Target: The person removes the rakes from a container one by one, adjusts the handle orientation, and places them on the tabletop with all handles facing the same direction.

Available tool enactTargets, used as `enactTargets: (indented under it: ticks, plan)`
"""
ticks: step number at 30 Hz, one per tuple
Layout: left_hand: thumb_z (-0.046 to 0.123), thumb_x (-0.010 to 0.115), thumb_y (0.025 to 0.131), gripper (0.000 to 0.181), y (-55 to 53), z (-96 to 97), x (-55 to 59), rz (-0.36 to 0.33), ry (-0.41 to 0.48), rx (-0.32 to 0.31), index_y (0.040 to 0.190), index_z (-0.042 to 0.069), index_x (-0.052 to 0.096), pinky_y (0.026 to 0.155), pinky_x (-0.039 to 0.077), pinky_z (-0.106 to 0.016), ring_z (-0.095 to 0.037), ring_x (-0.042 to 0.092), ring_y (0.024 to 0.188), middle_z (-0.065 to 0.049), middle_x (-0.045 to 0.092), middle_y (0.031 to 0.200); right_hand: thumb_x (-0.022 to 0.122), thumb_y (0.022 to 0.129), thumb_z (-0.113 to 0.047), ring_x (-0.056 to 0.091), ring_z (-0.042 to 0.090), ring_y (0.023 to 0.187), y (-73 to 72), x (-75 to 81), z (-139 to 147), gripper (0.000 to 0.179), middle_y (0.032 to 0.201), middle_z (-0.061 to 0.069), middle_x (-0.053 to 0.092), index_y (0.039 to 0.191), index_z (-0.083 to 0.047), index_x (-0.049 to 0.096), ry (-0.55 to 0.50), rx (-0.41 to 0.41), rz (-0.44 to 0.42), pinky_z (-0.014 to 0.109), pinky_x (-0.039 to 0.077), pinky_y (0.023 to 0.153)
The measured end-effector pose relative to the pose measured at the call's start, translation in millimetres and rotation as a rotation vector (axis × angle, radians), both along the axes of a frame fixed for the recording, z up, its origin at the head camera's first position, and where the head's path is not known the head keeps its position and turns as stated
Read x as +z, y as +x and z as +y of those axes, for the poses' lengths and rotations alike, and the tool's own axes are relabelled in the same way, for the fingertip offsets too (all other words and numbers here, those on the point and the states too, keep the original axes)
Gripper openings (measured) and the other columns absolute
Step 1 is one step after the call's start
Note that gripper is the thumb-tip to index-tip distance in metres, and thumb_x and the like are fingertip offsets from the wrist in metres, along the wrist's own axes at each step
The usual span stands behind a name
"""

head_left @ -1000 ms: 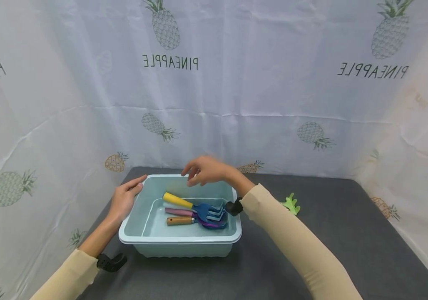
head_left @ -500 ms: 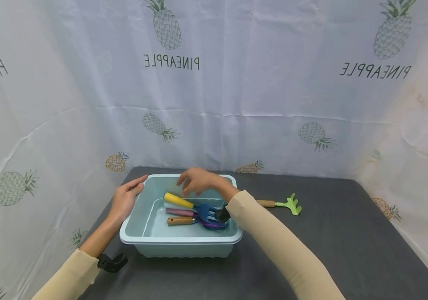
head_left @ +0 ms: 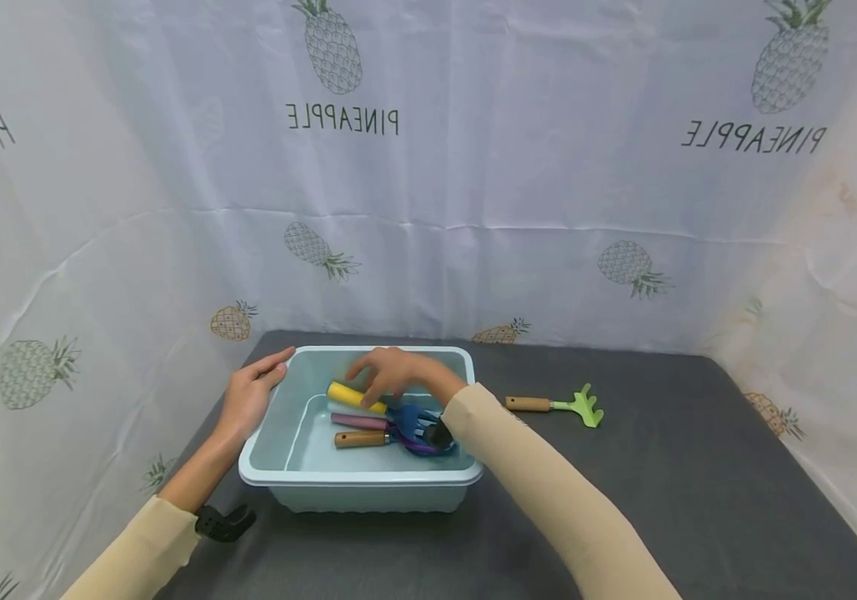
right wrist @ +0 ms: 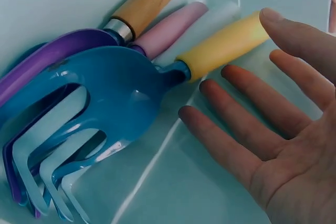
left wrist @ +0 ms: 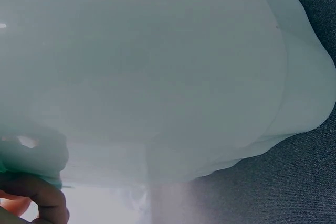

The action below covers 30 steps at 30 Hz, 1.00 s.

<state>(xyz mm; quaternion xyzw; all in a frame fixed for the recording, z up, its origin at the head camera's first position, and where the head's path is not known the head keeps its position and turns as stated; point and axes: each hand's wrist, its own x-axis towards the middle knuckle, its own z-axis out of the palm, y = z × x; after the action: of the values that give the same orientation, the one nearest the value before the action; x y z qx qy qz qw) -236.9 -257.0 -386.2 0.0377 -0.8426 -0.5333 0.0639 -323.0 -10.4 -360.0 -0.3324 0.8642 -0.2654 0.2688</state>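
A pale blue plastic basin (head_left: 361,479) stands on the dark table. My left hand (head_left: 246,400) grips its left rim; in the left wrist view, bent fingers (left wrist: 50,198) show at the rim. Inside lies a blue hand fork (right wrist: 121,77) with a yellow handle (head_left: 346,394), on top of other garden tools. My right hand (head_left: 394,371) hovers over that handle, fingers spread and holding nothing. In the right wrist view its thumb tip overlaps the handle's end. Below are a purple tool with a pink handle (right wrist: 173,30) and a tool with a wooden handle (right wrist: 152,1), its head largely hidden.
To the right of the basin, a small green rake (head_left: 586,407) with a wooden handle lies on the table (head_left: 623,500). A white curtain (head_left: 518,167) printed with pineapples hangs behind and along both sides.
My right hand has come down and left into the basin, toward the yellow handle. The green rake's handle, covered before by the right arm, now shows. The left hand stays on the rim.
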Motion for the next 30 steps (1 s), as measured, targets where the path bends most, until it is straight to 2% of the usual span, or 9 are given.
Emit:
enactTargets:
  ticks: [8, 14, 19, 23, 30]
  plan:
    - [0.028, 0.045, 0.112, 0.046, -0.8, 0.1, -1.6, 0.002, -0.02, 0.003, 0.154, 0.012, 0.05, 0.119, 0.037, -0.051, -0.033, 0.041, 0.151, -0.012, 0.046, 0.161, 0.078, 0.092, -0.016, 0.067, 0.022, 0.122, 0.7, -4.0, -4, 0.058, 0.136, 0.011, 0.069, 0.147, -0.018, 0.058, 0.051, 0.016, 0.054, 0.031, 0.058, 0.088]
    - [0.027, 0.044, 0.112, 0.046, -0.8, -0.2, -0.6, 0.009, -0.023, 0.005, 0.155, 0.011, 0.049, 0.119, 0.037, -0.052, -0.034, 0.041, 0.151, -0.013, 0.046, 0.161, 0.08, 0.09, -0.012, 0.067, 0.019, 0.119, 1.8, -6.3, -7, 0.061, 0.143, 0.005, 0.062, 0.146, -0.02, 0.059, 0.087, 0.032, 0.12, 0.031, 0.056, 0.095]
    - [0.027, 0.044, 0.112, 0.046, 0.6, -1.6, -0.3, -0.003, -0.022, 0.004, 0.155, 0.012, 0.049, 0.119, 0.037, -0.052, -0.034, 0.041, 0.151, -0.013, 0.046, 0.161, 0.081, 0.089, -0.012, 0.065, 0.017, 0.115, 2.2, -7.5, -11, 0.065, 0.141, 0.002, 0.062, 0.148, -0.028, 0.057, 0.116, 0.054, 0.15, 0.032, 0.055, 0.097]
    - [0.028, 0.045, 0.111, 0.046, 1.0, -1.4, 0.3, -0.003, -0.014, 0.005, 0.155, 0.014, 0.05, 0.12, 0.036, -0.052, -0.033, 0.04, 0.152, -0.012, 0.046, 0.161, 0.08, 0.09, -0.009, 0.065, 0.018, 0.117, 3.1, -8.7, -13, 0.068, 0.14, 0.002, 0.063, 0.149, -0.034, 0.055, 0.137, 0.075, 0.178, 0.031, 0.056, 0.096]
    - [0.027, 0.044, 0.112, 0.046, 1.6, -0.4, 1.6, -0.007, -0.019, -0.001, 0.155, 0.014, 0.049, 0.121, 0.035, -0.053, -0.033, 0.039, 0.152, -0.012, 0.046, 0.161, 0.077, 0.089, 0.001, 0.065, 0.017, 0.112, 6.6, -9.8, -17, 0.071, 0.135, 0.004, 0.065, 0.149, -0.031, 0.055, 0.16, 0.098, 0.265, 0.03, 0.057, 0.093]
